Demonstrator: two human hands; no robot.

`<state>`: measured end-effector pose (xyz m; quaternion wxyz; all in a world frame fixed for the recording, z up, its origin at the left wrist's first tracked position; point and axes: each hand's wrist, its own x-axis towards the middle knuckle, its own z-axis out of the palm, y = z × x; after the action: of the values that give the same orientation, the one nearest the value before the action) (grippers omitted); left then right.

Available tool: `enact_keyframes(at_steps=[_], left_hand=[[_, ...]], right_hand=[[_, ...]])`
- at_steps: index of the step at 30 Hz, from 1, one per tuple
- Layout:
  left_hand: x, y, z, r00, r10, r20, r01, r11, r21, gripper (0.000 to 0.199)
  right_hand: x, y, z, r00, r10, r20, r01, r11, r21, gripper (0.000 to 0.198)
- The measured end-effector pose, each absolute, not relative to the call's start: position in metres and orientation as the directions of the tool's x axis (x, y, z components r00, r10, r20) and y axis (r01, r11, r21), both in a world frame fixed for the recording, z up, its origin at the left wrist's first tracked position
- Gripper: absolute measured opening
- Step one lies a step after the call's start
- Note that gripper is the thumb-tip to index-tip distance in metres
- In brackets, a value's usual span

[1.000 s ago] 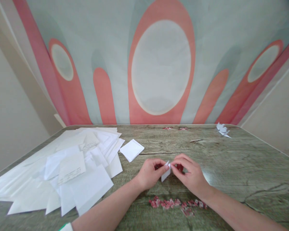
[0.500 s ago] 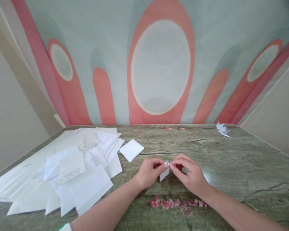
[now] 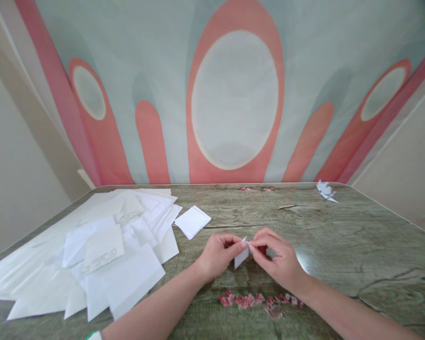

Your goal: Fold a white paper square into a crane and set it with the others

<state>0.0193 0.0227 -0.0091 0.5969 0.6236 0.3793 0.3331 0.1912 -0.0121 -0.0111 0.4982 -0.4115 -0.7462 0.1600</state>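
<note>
Above the middle of the table, a small piece of folded white paper (image 3: 241,259) is held between both hands. My left hand (image 3: 220,253) pinches it from the left, thumb in front. From the right, my right hand (image 3: 276,255) pinches the paper's edge with thumb and index finger, fingertips close to the left thumb. The paper stands roughly upright, and part of it is hidden behind the left fingers. A square of white paper (image 3: 193,221) lies flat just beyond my left hand.
A spread pile of white paper sheets (image 3: 138,278) covers the left side of the wood-patterned table (image 3: 340,245). Small folded white paper pieces (image 3: 326,191) sit at the far right. Behind the table's back edge hangs a pink and grey-green backdrop (image 3: 235,177).
The right fingertips have shifted very slightly at the paper's edge. Both hands keep their pinch, and the view has moved a little.
</note>
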Motion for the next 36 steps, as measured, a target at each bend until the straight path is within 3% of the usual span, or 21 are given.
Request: enact_keyframes(at_steps=[14,17,21,25,36], left_hand=[[0.021,0.022,-0.009,0.475,0.88,-0.009,0.111,-0.05,0.993,0.036],[0.021,0.019,-0.007,0.403,0.91,0.099,0.2,-0.193,0.961,0.028],[0.02,0.015,-0.004,0.397,0.869,0.295,0.284,-0.422,0.861,0.02],[0.018,0.014,-0.004,0.418,0.835,0.358,0.344,-0.51,0.788,0.019],[0.016,0.018,-0.006,0.449,0.828,0.335,0.403,-0.522,0.752,0.02]], right_hand=[[0.191,-0.012,-0.009,-0.1,0.826,0.555,0.433,0.538,-0.723,0.008],[0.193,-0.008,-0.011,-0.032,0.919,0.393,0.362,0.377,-0.853,0.015],[0.193,-0.005,-0.012,-0.073,0.99,0.123,0.147,0.133,-0.98,0.028],[0.191,-0.007,-0.01,-0.127,0.986,0.107,0.08,0.118,-0.99,0.026],[0.193,0.0,-0.019,-0.17,0.985,0.039,0.179,0.07,-0.981,0.023]])
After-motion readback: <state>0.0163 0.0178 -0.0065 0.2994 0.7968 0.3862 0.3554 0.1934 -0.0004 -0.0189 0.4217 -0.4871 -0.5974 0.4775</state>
